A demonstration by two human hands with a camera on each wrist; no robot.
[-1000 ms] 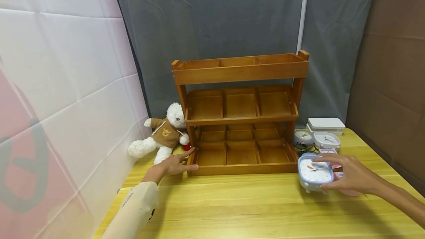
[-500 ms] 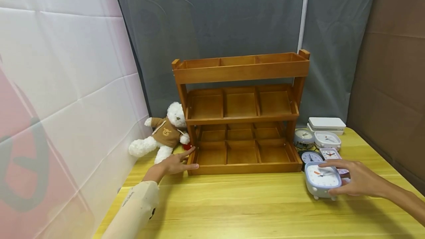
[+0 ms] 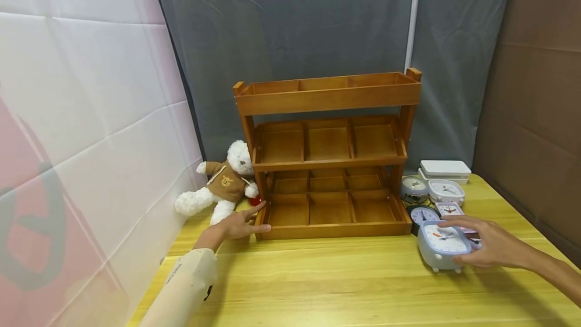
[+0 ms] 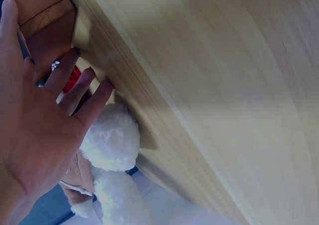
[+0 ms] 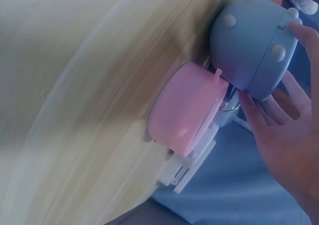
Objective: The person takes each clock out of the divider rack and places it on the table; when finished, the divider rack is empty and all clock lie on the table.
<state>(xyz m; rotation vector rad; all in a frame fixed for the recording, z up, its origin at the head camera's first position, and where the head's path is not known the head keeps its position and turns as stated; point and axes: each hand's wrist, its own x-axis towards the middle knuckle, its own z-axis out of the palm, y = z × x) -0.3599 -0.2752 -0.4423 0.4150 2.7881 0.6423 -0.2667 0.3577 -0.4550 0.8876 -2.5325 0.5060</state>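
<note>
My right hand (image 3: 492,243) grips a light-blue alarm clock (image 3: 445,243) at its right side, thumb and fingers spread across the body. The clock's white face tilts upward, and its small round feet show in the right wrist view. A pink round clock (image 5: 184,110) stands beside it there, mostly hidden behind my hand in the head view. At the other side, my left hand (image 3: 237,224) rests with extended fingers at the lower left corner of a brown wooden shelf rack (image 3: 333,231). Its fingers hold nothing in the left wrist view.
Behind the blue clock are a black round clock (image 3: 422,214), a small square clock (image 3: 448,209), a grey clock (image 3: 414,188), a white clock (image 3: 446,191) and white boxes (image 3: 445,168). A teddy bear (image 3: 227,183) leans left of the rack on the wooden table (image 3: 317,281).
My right hand has carried the blue clock right and slightly nearer, away from the rack's corner, uncovering the black and square clocks. The clock tilts a little more now. My left hand stays put.
</note>
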